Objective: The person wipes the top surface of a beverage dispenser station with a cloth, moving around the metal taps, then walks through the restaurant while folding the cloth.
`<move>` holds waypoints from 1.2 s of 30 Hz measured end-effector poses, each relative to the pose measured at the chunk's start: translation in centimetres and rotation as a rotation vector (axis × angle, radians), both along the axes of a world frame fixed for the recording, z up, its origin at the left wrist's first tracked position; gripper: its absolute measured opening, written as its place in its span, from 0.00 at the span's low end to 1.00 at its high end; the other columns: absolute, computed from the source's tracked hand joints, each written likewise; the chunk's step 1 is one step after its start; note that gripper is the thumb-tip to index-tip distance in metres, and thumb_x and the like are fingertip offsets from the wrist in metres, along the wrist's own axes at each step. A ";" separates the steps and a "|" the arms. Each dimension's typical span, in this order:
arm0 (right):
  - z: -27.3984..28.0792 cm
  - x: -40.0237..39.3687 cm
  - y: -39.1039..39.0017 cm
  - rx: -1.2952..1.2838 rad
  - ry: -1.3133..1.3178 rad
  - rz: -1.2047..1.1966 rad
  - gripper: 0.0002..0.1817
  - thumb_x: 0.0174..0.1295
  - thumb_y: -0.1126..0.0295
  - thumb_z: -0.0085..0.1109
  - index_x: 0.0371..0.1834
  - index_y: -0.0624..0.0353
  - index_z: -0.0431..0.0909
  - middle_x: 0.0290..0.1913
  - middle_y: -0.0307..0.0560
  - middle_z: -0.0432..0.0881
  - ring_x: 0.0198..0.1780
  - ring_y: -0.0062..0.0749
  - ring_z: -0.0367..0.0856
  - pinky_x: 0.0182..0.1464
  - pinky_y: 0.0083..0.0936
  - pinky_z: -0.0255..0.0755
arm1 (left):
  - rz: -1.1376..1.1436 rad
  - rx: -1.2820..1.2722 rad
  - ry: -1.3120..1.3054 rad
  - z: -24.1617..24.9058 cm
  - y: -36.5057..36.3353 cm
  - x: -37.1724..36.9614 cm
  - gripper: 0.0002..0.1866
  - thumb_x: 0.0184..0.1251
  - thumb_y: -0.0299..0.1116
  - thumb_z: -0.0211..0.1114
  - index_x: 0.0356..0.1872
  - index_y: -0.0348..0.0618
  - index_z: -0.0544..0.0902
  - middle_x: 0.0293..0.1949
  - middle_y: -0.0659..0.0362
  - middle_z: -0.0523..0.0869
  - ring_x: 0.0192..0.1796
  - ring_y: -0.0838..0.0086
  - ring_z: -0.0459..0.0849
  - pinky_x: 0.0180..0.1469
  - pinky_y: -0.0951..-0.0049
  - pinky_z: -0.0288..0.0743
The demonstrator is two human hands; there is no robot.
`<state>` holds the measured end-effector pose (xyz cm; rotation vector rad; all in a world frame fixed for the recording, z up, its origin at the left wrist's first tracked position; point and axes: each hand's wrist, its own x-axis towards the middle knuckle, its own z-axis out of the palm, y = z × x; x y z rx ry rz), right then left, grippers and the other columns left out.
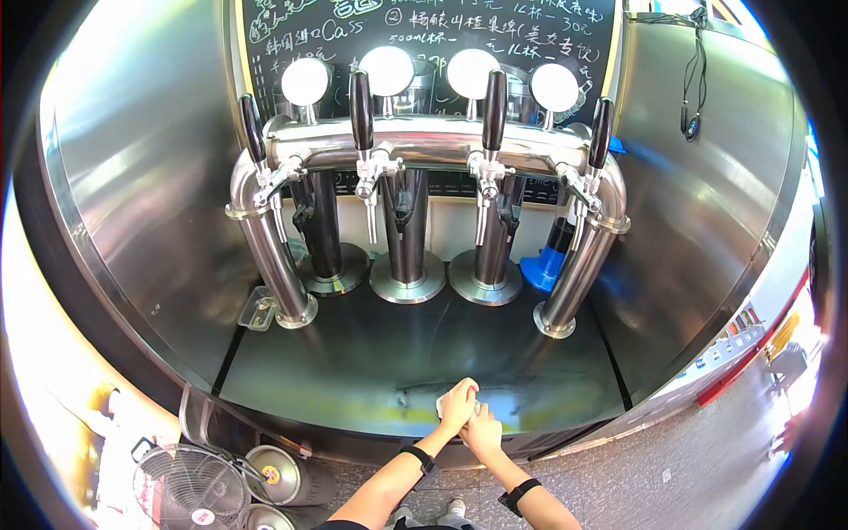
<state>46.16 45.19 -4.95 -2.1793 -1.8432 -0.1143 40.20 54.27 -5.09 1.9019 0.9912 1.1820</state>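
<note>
So, both hands are together near the front edge of the black worktop (pixel 371 362), roughly mid-width. The left hand (pixel 457 406) is closed on a white cloth (pixel 440 407), pressing it to the surface, with only bits of it peeking out around the fingers. The right hand (pixel 483 431) is right up against the left one, fingers bent, but I honestly can't tell if it's got hold of the cloth too. There's a smeary streak on the black surface just beyond them. Black bands (pixel 418 461) sit on both wrists.

Farther back, a shiny beer tower (pixel 424 141) stands over the worktop on two legs, four taps with black handles (pixel 495 110) along it. Behind it are three dark cylinders (pixel 406 230) on round metal bases, plus a blue-based thing (pixel 548 265) near the right leg. A small clear tub (pixel 258 309) sits just beside the left leg.
</note>
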 end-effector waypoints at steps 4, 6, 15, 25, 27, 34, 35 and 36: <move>-0.4 -0.4 0.3 0.020 -0.034 -0.005 0.27 0.47 0.55 0.67 0.47 0.60 0.77 0.39 0.53 0.72 0.36 0.44 0.80 0.30 0.32 0.79 | -0.002 -0.010 0.006 -0.1 -0.1 -0.8 0.05 0.61 0.26 0.53 0.30 0.44 0.78 0.30 0.54 0.81 0.32 0.60 0.82 0.35 0.64 0.74; -0.2 -0.8 0.4 0.018 -0.051 -0.014 0.27 0.47 0.55 0.67 0.48 0.59 0.77 0.39 0.53 0.72 0.36 0.44 0.80 0.30 0.32 0.79 | 0.005 -0.023 -0.018 0.0 -0.2 -1.3 0.05 0.61 0.26 0.53 0.30 0.43 0.78 0.30 0.54 0.81 0.33 0.59 0.82 0.36 0.64 0.74; -0.2 -4.9 2.7 -0.014 -0.023 0.049 0.28 0.47 0.57 0.67 0.51 0.58 0.74 0.40 0.54 0.72 0.37 0.44 0.80 0.30 0.33 0.79 | 0.088 -0.042 -0.042 0.4 1.3 -5.8 0.05 0.61 0.26 0.52 0.30 0.43 0.77 0.31 0.54 0.81 0.34 0.58 0.82 0.37 0.63 0.74; 1.2 -12.5 5.9 -0.038 0.054 0.304 0.27 0.49 0.56 0.65 0.50 0.58 0.74 0.42 0.58 0.71 0.38 0.49 0.80 0.32 0.37 0.80 | 0.288 -0.079 -0.066 -0.6 3.5 -15.1 0.05 0.62 0.25 0.52 0.30 0.42 0.77 0.31 0.54 0.81 0.33 0.59 0.82 0.37 0.64 0.74; 1.3 -14.2 6.3 -0.064 0.087 0.349 0.27 0.50 0.55 0.64 0.50 0.60 0.74 0.42 0.59 0.71 0.40 0.50 0.79 0.34 0.39 0.80 | 0.323 -0.088 -0.081 -0.3 3.5 -17.1 0.06 0.61 0.24 0.52 0.30 0.41 0.77 0.31 0.54 0.81 0.33 0.60 0.83 0.36 0.64 0.75; 0.9 -19.3 7.8 -0.055 0.086 0.462 0.27 0.50 0.57 0.64 0.51 0.61 0.73 0.42 0.58 0.71 0.40 0.50 0.79 0.33 0.38 0.80 | 0.434 -0.084 -0.125 -0.2 4.0 -22.8 0.07 0.60 0.21 0.50 0.28 0.38 0.77 0.27 0.52 0.81 0.29 0.63 0.83 0.34 0.65 0.75; 1.0 -19.8 7.9 -0.053 0.092 0.466 0.26 0.49 0.57 0.64 0.49 0.61 0.74 0.41 0.58 0.71 0.39 0.49 0.79 0.33 0.38 0.80 | 0.442 -0.085 -0.129 -0.3 4.1 -23.3 0.07 0.60 0.21 0.50 0.28 0.38 0.77 0.27 0.52 0.81 0.29 0.63 0.83 0.34 0.65 0.75; 1.0 -20.1 8.0 -0.055 0.091 0.469 0.26 0.49 0.57 0.64 0.48 0.61 0.74 0.41 0.58 0.71 0.39 0.49 0.79 0.33 0.38 0.80 | 0.450 -0.087 -0.134 -0.4 4.2 -23.7 0.07 0.60 0.21 0.49 0.28 0.38 0.77 0.28 0.52 0.81 0.29 0.64 0.83 0.34 0.66 0.75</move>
